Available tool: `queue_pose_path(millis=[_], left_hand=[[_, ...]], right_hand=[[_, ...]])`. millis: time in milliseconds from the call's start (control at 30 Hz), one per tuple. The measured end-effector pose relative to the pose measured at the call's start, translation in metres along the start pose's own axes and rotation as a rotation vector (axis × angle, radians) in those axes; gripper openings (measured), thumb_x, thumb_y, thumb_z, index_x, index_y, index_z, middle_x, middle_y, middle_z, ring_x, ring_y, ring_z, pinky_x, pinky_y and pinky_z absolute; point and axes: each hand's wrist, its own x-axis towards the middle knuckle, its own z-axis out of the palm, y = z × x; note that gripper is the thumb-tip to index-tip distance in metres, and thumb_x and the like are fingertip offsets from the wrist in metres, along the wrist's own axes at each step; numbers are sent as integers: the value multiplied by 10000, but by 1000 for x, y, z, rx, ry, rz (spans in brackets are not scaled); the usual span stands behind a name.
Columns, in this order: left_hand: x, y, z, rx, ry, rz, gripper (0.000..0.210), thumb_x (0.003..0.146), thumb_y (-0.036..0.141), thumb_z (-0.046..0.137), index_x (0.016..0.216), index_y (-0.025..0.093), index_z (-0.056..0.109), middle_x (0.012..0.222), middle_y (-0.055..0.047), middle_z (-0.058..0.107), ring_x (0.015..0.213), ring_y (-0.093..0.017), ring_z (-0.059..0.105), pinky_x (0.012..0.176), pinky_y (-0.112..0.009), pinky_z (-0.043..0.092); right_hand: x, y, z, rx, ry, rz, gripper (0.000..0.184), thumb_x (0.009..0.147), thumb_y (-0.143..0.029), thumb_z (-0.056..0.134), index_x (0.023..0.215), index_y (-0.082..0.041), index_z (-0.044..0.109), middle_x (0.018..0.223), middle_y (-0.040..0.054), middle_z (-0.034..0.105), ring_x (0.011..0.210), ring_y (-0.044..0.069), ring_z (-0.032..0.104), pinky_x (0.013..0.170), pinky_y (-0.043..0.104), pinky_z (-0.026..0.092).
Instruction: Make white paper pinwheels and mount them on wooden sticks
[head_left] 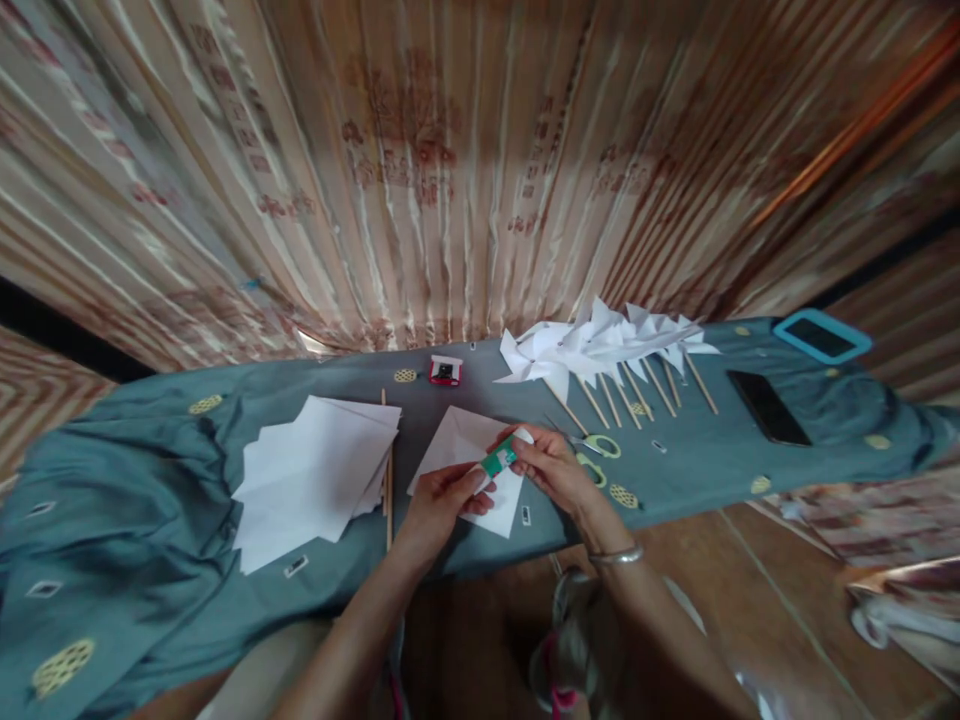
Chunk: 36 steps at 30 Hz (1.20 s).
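Between both hands is a small green-and-white glue stick (499, 457), tilted up to the right. The fingers of my left hand (448, 497) close on its lower end. At its upper white end, my right hand (551, 462) pinches it. Beneath them lies a square sheet of white paper (451, 432), partly covered by my hands. Close to my right hand are scissors (602, 446) with yellow-green handles. On the left sits a fanned stack of white paper squares (311, 480), and wooden sticks (389, 500) lie along its right edge.
Several white paper pinwheels (600, 340) on wooden sticks lie in a row at the back right. A small red box (446, 371) with dark contents stands at the back middle. Farther right are a black phone (768, 407) and a blue-framed tablet (823, 336). Curtains (450, 200) hang behind.
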Motion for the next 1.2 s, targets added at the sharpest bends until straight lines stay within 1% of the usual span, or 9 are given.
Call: queue_pose_path(millis=[167,333,433,533,633,700,833,1000,1200], left_hand=[[6,-3,10,84,11,8,442,583,462,794,824,96,736,672,-52,718,567,-146,645,584,-252,535],[10,-4,-3,257,46,64,498,671,432,731,1026,85,698,692,-52,730,629,-177,682,673,-285,556],[5,-13,-8,448,21,168,431,771,405,651,1081,107,675,839,-87,749,718,-200,704,715,-309,566],[-8,-27,-2,791,-77,453,307,861,318,570,1100,149,663,1076,-117,715,900,-221,694,814,-343,561],[-21,-40,11,1068,-202,674,280,906,205,518,1168,167,610,1113,-110,694,1024,-225,657,910,-385,538],[-26,-45,17,1201,-223,762,263,885,164,552,1143,170,605,1080,-96,698,1039,-240,642,1004,-479,477],[-27,-48,18,1269,-229,740,252,875,138,573,1123,175,598,1037,-67,706,995,-221,648,1128,-610,272],[-26,-48,13,1229,-254,661,231,890,173,563,1118,163,605,1069,-70,702,1030,-225,630,1143,-615,214],[-30,-49,9,1205,-249,617,261,908,209,545,1156,158,605,1112,-85,693,1071,-231,616,1153,-608,184]], right_hand=[[5,0,-13,-24,112,-43,378,621,-498,817,727,-154,701,608,-16,636,481,51,465,456,172,361],[5,-28,-48,102,424,-168,429,501,-508,874,683,-163,696,515,-51,572,427,38,442,404,154,369],[0,-35,-60,138,376,-142,412,558,-480,862,772,-157,721,594,-24,634,458,39,486,441,144,425],[-1,-26,-54,141,293,-81,399,596,-464,846,834,-170,719,638,-9,670,498,54,527,487,150,462],[2,-14,-41,60,227,-70,360,628,-451,826,842,-190,700,704,-3,703,531,69,548,529,172,477],[4,-10,-33,-54,171,-85,334,662,-440,802,862,-198,687,770,3,716,587,87,577,573,193,485],[3,-12,-16,-361,55,-155,313,742,-434,729,931,-195,660,840,18,704,723,138,611,658,247,481],[-2,-20,6,-806,20,-224,253,835,-384,617,981,-179,640,802,19,667,671,135,555,614,245,428],[-2,-16,13,-1008,21,-231,261,858,-384,586,1011,-177,632,767,22,661,610,134,535,560,236,404]])
